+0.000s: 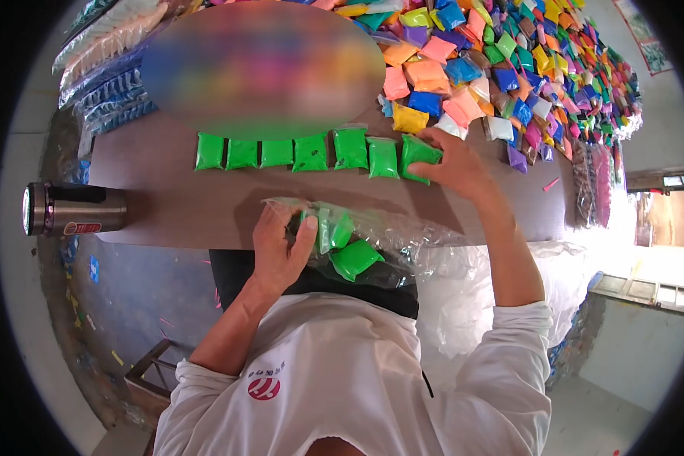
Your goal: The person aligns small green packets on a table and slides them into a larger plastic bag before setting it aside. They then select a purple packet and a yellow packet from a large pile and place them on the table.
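Note:
Several green packets (277,153) lie in a row across the brown table. At the row's right end, my right hand (452,163) has its thumb and fingers round the last green packet (418,157). Near the table's front edge, my left hand (281,239) grips the opening of a clear plastic bag (395,247). Inside that bag are a few green packets (356,260), hanging partly past the edge above my lap. Part of my left hand's fingers is covered by the bag film.
A large heap of coloured packets (463,72) covers the table's back right. At the left edge of the table (205,216) a steel flask (80,209) lies on its side. Stacked bagged packets (114,83) are at back left. A blurred patch hides the back middle.

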Tool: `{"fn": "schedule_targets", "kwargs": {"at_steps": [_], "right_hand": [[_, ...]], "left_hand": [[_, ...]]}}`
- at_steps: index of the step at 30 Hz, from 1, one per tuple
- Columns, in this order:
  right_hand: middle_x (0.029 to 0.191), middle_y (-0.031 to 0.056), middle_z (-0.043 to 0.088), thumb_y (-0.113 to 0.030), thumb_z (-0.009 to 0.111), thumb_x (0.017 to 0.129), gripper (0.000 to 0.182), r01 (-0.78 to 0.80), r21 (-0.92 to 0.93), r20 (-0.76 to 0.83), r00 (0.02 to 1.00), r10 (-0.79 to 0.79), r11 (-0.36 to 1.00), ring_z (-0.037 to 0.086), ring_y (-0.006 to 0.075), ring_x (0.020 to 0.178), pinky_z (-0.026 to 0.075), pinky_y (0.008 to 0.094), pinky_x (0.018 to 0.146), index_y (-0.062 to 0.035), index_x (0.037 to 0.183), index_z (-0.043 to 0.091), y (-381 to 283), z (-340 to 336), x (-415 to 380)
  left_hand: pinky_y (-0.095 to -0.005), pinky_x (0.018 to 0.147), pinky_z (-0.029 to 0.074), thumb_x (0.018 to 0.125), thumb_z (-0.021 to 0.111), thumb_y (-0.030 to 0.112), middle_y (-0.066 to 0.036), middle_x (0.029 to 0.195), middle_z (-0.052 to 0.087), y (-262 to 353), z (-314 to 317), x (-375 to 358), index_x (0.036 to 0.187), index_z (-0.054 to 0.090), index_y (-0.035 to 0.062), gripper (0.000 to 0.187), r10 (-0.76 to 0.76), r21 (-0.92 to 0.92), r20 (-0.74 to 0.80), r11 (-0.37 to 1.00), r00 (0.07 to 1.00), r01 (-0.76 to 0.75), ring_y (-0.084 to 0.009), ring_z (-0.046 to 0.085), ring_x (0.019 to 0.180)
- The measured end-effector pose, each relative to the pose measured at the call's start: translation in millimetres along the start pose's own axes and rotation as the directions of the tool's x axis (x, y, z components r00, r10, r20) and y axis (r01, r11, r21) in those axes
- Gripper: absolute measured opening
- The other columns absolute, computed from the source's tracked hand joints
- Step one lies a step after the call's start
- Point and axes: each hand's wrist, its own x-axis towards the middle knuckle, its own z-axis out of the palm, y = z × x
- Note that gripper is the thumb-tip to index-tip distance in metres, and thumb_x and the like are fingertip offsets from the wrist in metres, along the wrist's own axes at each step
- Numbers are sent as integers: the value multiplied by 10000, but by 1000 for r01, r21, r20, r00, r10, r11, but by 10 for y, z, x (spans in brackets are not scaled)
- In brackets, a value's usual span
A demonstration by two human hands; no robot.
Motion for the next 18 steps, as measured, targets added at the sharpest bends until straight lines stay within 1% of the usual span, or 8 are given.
{"fn": "schedule_targets", "kwargs": {"at_steps": [3,6,7,9,11,14,16,18], "right_hand": [[1154,164,691,-319,843,746,652,-139,-51,146,979,145,989,673,279,1087,513,384,915,-35,1282,603,-100,-114,-42],[1128,149,694,-323,845,745,642,-231,73,-106,966,238,970,663,253,1080,513,366,923,-32,1268,613,-136,-305,-282],[1100,133,697,-316,845,746,629,-133,190,-287,940,184,973,671,244,1016,526,361,887,-26,1257,619,-68,-334,-450],[1067,105,702,-291,850,747,598,-15,437,-396,895,207,900,681,227,897,548,352,811,-15,1230,633,-243,-426,-885],[1068,100,704,-240,864,733,573,196,644,-237,970,-51,739,688,222,823,556,341,749,-5,1209,647,-363,-493,-1341],[1019,116,710,-173,874,729,483,285,799,85,818,-569,530,699,257,799,546,335,712,-7,1138,678,-686,-369,-1601],[950,135,704,-165,852,768,429,269,747,178,801,-572,609,693,287,778,538,352,694,-9,1115,652,-943,-126,-1572],[941,144,703,-172,831,797,422,210,565,133,931,-340,798,695,310,806,542,372,712,-7,1123,621,-1096,150,-1590]], "left_hand": [[-358,908,470,951,590,72,-138,1050,660,12,-46,-7,1111,643,-7,186,-52,-15,73,998,996,53,-262,614,978],[-411,830,498,915,668,144,-180,1001,664,-6,-1,17,1049,644,-5,201,19,-13,0,1000,1000,-19,-362,628,925],[-410,835,498,914,668,141,-181,1004,666,-12,1,14,1052,644,-5,202,19,-18,0,1000,1000,-19,-362,630,930],[-410,844,497,912,668,135,-183,1010,669,-17,4,15,1059,642,-4,204,22,-26,-1,999,1000,-22,-363,634,939],[-408,853,497,910,672,136,-178,1011,673,-5,11,16,1056,642,0,201,14,-32,-7,999,1000,-14,-363,636,950],[-407,860,497,911,679,142,-169,1009,680,2,21,20,1047,646,6,195,10,-32,-18,999,1000,-11,-359,639,953],[-408,858,497,914,683,151,-164,1009,685,6,22,27,1042,650,9,194,10,-41,-23,999,1000,-11,-357,639,944],[-410,849,498,918,684,164,-160,1010,688,10,26,27,1040,655,12,197,10,-63,-31,998,999,-12,-356,637,928]]}}
